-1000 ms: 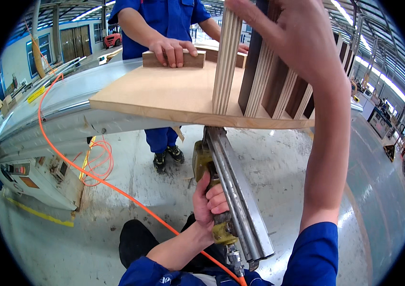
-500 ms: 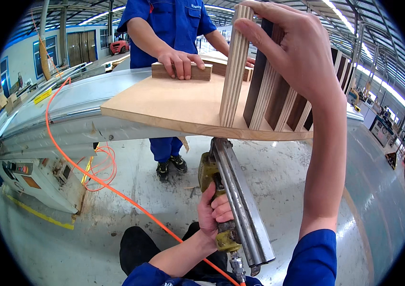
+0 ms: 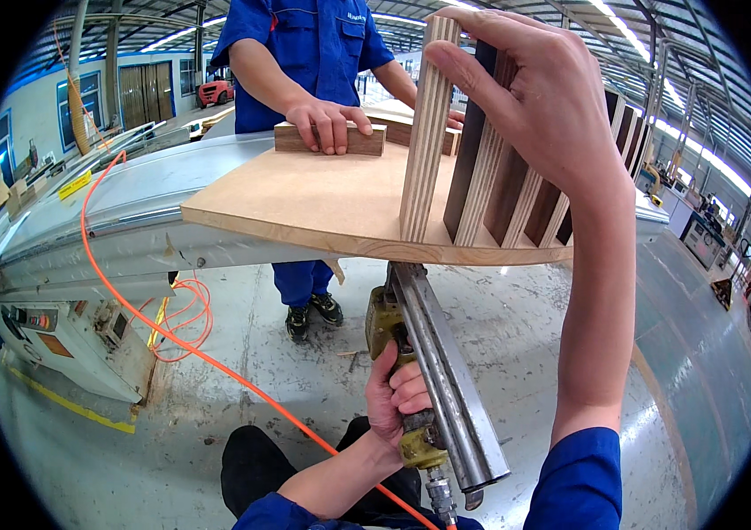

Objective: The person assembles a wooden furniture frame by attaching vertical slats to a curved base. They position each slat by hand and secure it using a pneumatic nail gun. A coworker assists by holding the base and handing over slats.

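My left hand (image 3: 398, 397) is closed around the grip of a pneumatic nail gun (image 3: 442, 380) with a long metal magazine. Its nose points up at the underside of a curved-edge wooden board (image 3: 305, 199); whether it touches is hard to tell. Above the board, my right hand (image 3: 548, 110) grips the top of an upright plywood strip (image 3: 428, 132), thumb on the near face and fingers over the top. Right behind that strip stand several more upright strips, dark and light in turn, such as a dark one (image 3: 473, 150). My right hand and forearm hide part of that row.
Across the board, a co-worker's hand (image 3: 327, 124) presses on a brown wood block (image 3: 292, 139). The board lies over a metal machine table (image 3: 141, 190). An orange air hose (image 3: 243, 384) runs across the lower left. A control box (image 3: 75, 344) stands at left.
The whole view has shifted slightly, so the board and strips sit a little lower and further left. Both my hands keep their holds.
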A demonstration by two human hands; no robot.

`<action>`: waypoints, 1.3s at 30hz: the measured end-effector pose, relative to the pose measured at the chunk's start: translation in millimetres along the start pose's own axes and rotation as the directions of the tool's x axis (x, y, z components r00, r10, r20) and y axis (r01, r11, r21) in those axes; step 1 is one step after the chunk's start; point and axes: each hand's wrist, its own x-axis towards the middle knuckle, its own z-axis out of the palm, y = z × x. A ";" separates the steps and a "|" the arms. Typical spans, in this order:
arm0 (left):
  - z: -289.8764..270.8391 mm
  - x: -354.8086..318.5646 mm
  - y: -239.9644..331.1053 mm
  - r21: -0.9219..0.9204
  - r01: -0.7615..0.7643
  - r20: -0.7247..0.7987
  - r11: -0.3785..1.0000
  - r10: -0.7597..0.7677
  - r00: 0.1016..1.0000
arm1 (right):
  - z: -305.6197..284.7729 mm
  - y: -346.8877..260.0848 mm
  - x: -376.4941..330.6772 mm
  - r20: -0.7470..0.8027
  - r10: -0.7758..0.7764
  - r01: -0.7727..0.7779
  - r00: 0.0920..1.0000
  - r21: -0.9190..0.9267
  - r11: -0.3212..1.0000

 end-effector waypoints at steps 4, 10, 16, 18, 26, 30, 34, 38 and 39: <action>-0.9 -1.1 2.2 -0.001 -0.033 -0.008 0.999 0.033 0.999 | -6.5 -2.6 3.6 0.050 0.005 -0.008 0.999 0.063 0.998; 4.6 0.7 -2.6 0.029 -0.032 -0.015 0.999 0.032 0.999 | -12.9 2.8 7.2 0.104 0.023 -0.040 0.994 0.168 0.985; 3.7 -2.0 0.9 -0.003 -0.034 -0.015 0.999 0.033 0.999 | -5.8 -3.6 2.8 0.016 -0.049 0.049 0.999 -0.013 0.999; 3.2 -2.4 2.2 0.000 -0.037 -0.011 0.999 0.037 0.999 | -7.7 -10.9 2.6 0.006 -0.037 0.037 0.999 0.005 0.999; -1.0 -1.6 2.5 -0.066 -0.028 0.019 0.997 0.029 0.999 | -4.4 2.2 3.8 0.023 -0.038 0.035 0.999 0.105 0.994; 3.1 -6.4 -0.6 0.026 -0.055 0.011 0.998 0.055 0.998 | -2.5 6.2 1.1 -0.012 -0.060 0.061 0.998 0.122 0.991; 7.1 -10.2 -3.4 0.033 -0.078 -0.047 0.996 0.080 0.996 | 1.9 1.1 3.1 -0.005 -0.004 0.004 1.000 0.041 0.999; 7.1 -10.2 -3.5 -0.016 -0.063 -0.051 0.998 0.062 0.997 | -4.9 -2.4 4.6 0.040 0.035 -0.039 0.999 0.113 0.993; 7.0 -10.8 -3.4 0.007 -0.066 -0.040 0.998 0.066 0.997 | -4.2 -1.9 4.3 0.031 0.018 -0.021 0.999 0.120 0.993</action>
